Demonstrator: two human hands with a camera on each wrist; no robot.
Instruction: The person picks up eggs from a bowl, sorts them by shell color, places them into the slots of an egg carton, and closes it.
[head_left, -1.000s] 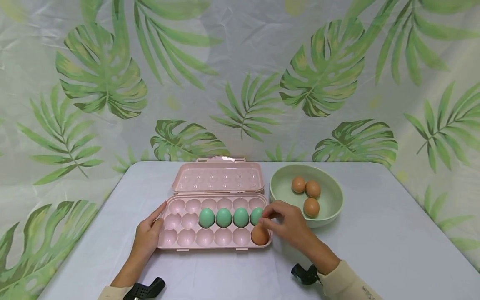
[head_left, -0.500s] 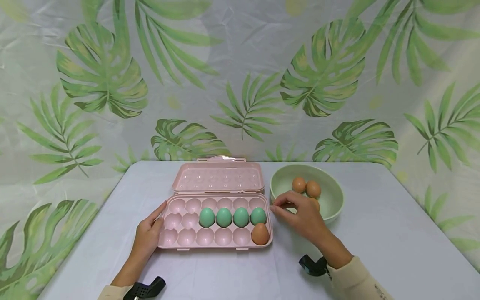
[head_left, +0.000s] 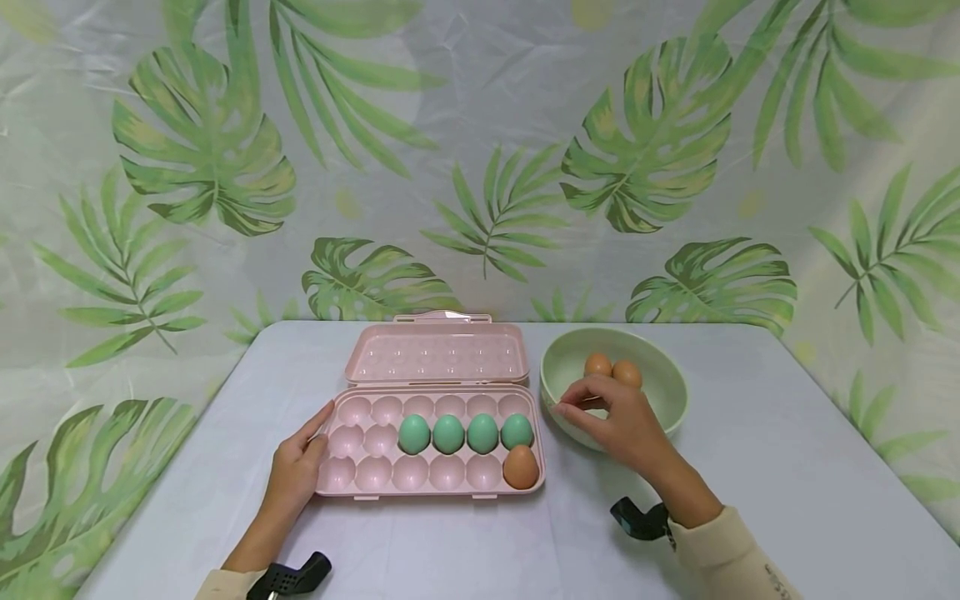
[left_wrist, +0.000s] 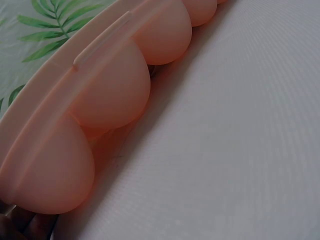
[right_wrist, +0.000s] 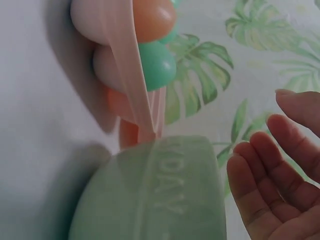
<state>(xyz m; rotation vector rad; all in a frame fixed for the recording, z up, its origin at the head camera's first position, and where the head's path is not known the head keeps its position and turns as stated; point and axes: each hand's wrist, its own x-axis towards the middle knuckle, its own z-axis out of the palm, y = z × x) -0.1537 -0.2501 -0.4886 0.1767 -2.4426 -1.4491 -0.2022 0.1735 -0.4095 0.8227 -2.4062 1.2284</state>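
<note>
A pink egg tray (head_left: 372, 476) lies open on the white table (head_left: 750, 483), its lid (head_left: 435, 354) folded back. Its middle row holds several green eggs (head_left: 447, 434); a brown egg (head_left: 521, 467) sits in the near right cup. My left hand (head_left: 321, 429) rests open against the tray's left end. My right hand (head_left: 577, 408) hovers over the near side of the green bowl (head_left: 670, 379), fingers loosely bent and holding nothing. Two brown eggs (head_left: 627, 373) show in the bowl beyond it. In the right wrist view the fingers (right_wrist: 270, 170) stand apart beside the bowl's wall (right_wrist: 150, 195).
A leaf-print cloth (head_left: 480, 150) hangs behind the table and drapes both sides. The left wrist view shows the underside of the tray's cups (left_wrist: 110, 95) on the table (left_wrist: 225, 150). Most tray cups hold nothing.
My right hand has left the brown egg in the tray's near right cup and moved right and back, over the bowl, hiding one egg there. My left hand has not moved.
</note>
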